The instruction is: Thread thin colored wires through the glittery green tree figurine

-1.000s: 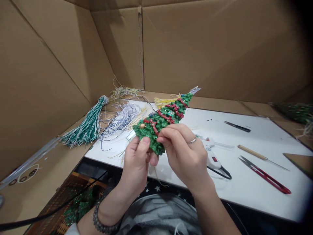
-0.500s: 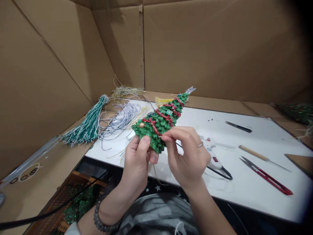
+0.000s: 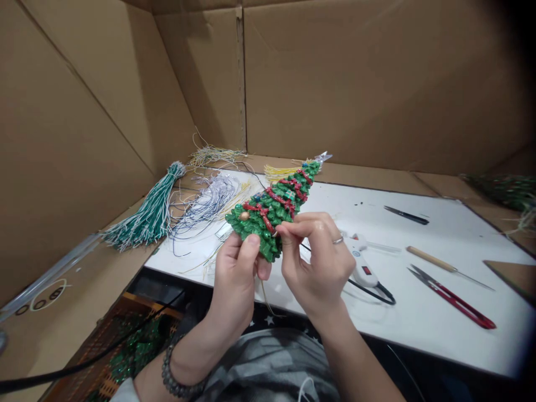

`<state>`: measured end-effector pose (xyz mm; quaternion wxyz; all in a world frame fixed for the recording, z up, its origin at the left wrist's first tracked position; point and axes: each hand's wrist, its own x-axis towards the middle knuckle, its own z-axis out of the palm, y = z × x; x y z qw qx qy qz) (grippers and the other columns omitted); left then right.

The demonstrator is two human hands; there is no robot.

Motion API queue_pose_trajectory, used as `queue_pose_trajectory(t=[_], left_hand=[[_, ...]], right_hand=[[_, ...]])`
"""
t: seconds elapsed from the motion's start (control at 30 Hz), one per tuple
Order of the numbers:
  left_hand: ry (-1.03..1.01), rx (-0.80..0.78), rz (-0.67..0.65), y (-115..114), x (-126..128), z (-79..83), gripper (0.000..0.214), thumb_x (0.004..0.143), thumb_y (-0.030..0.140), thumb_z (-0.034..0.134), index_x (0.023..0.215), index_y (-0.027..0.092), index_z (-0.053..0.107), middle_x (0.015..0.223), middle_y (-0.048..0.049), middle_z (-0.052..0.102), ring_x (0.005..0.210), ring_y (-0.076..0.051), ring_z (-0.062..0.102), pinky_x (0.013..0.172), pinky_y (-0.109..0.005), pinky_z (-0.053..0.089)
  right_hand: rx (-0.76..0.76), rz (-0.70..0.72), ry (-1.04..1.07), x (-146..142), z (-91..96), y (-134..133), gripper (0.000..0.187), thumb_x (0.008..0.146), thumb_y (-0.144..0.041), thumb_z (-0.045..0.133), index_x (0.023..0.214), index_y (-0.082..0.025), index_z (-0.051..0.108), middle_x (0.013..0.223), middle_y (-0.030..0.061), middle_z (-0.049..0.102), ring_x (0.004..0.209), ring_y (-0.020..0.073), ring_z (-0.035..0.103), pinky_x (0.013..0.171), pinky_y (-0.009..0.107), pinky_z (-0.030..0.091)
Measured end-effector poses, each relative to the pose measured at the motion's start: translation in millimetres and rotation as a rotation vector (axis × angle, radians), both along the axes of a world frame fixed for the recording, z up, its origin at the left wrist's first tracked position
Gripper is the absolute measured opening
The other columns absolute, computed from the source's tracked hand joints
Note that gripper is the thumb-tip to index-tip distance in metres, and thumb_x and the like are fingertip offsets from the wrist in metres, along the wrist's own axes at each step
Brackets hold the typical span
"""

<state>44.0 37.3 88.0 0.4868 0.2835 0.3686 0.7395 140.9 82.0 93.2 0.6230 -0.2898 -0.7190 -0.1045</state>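
A green Christmas tree ornament (image 3: 278, 209) with red garland, small baubles and a clear star (image 3: 323, 157) at its tip lies tilted in the air above the white board. My left hand (image 3: 237, 268) is closed round its wide lower end, thumb on the front. At the tree's right lower edge, my right hand (image 3: 318, 257) pinches thumb against forefinger by the end of the red garland. A tiny pale bit, perhaps a wire end, shows at those fingertips; its kind is too small to tell. Below the left hand hangs a thin yellowish wire (image 3: 266, 298).
Bundles of green-and-white wires (image 3: 151, 209), dark wires with clear tips (image 3: 209, 204) and yellow wires (image 3: 280, 172) lie left and behind. To the right are a white glue gun (image 3: 364, 271), a wooden-handled awl (image 3: 431, 258), red snips (image 3: 456, 301) and black tweezers-like snips (image 3: 406, 215). Cardboard walls (image 3: 355, 84) enclose the board.
My right hand has shifted slightly left and turned a little at the tree's edge, still pinching. The tree has tilted very slightly. My left hand keeps its hold.
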Motion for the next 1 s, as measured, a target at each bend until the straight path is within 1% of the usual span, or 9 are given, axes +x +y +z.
queue_pose_trajectory(t=[0.27,0.33,0.4,0.5,0.6,0.77,0.83,0.93,1.0], left_hand=[[0.038,0.019,0.017,-3,0,-0.4,0.030,0.087,0.036,0.069,0.070,0.019,0.051,0.047,0.0088,0.044,0.043,-0.005,0.038,0.046,-0.016,0.035],[0.041,0.019,0.034,-2,0,-0.8,0.030,0.086,0.037,0.070,0.071,0.019,0.052,0.048,0.0090,0.043,0.044,-0.005,0.039,0.047,-0.016,0.036],[0.038,0.015,0.043,-1,0,-0.8,0.030,0.085,0.038,0.071,0.072,0.019,0.051,0.050,0.0091,0.043,0.044,-0.005,0.038,0.046,-0.016,0.036],[0.025,0.002,0.039,0,1,0.2,0.030,0.083,0.037,0.073,0.071,0.019,0.050,0.052,0.0094,0.042,0.044,-0.004,0.036,0.045,-0.015,0.034],[0.018,-0.025,0.034,1,1,1.4,0.031,0.082,0.036,0.073,0.071,0.020,0.049,0.052,0.0099,0.040,0.044,-0.004,0.034,0.043,-0.015,0.032],[0.011,-0.024,0.014,1,0,0.4,0.031,0.082,0.037,0.073,0.070,0.020,0.049,0.050,0.0099,0.040,0.044,-0.005,0.034,0.044,-0.014,0.031],[0.002,-0.023,0.015,1,0,0.2,0.032,0.082,0.037,0.073,0.070,0.019,0.049,0.050,0.0101,0.039,0.044,-0.004,0.033,0.044,-0.014,0.031],[-0.016,-0.034,0.024,1,0,0.8,0.033,0.081,0.039,0.074,0.072,0.020,0.048,0.051,0.0105,0.039,0.043,-0.004,0.033,0.043,-0.014,0.032],[-0.020,-0.036,0.022,1,1,1.2,0.034,0.080,0.040,0.075,0.072,0.020,0.048,0.050,0.0108,0.039,0.043,-0.004,0.033,0.043,-0.014,0.032]], right_hand=[[-0.118,0.156,0.142,0,-1.3,-6,0.018,0.089,-0.008,0.064,0.081,-0.021,0.054,0.075,-0.0020,0.059,0.072,0.0118,0.061,0.065,0.025,0.049],[-0.110,0.147,0.134,0,-2.2,-6,0.017,0.088,-0.007,0.064,0.082,-0.021,0.055,0.075,-0.0018,0.059,0.074,0.0121,0.062,0.066,0.026,0.050],[-0.070,0.114,0.101,0,-3.3,-6,0.017,0.088,-0.007,0.065,0.083,-0.020,0.055,0.075,-0.0010,0.060,0.075,0.0123,0.063,0.067,0.025,0.051],[-0.013,0.087,0.029,0,-4.8,-4,0.015,0.088,-0.008,0.066,0.086,-0.019,0.056,0.077,0.0011,0.062,0.077,0.0129,0.064,0.066,0.025,0.052],[0.012,0.081,-0.020,2,-5.8,-4,0.014,0.088,-0.009,0.065,0.087,-0.020,0.056,0.078,0.0025,0.064,0.075,0.0140,0.063,0.065,0.026,0.053],[-0.018,0.122,-0.053,5,-5.1,-7,0.012,0.086,-0.008,0.066,0.087,-0.018,0.060,0.080,0.0045,0.068,0.074,0.0153,0.064,0.066,0.029,0.055],[-0.058,0.152,-0.025,6,-4.9,-8,0.013,0.086,-0.008,0.068,0.092,-0.018,0.063,0.085,0.0047,0.071,0.077,0.0154,0.067,0.070,0.029,0.057],[-0.103,0.193,0.034,8,-6.0,-11,0.023,0.086,-0.008,0.068,0.107,-0.019,0.065,0.092,0.0048,0.073,0.083,0.0163,0.069,0.075,0.032,0.059],[-0.105,0.196,0.066,9,-6.9,-11,0.027,0.085,-0.007,0.068,0.109,-0.020,0.065,0.093,0.0048,0.074,0.084,0.0167,0.070,0.075,0.032,0.060]])
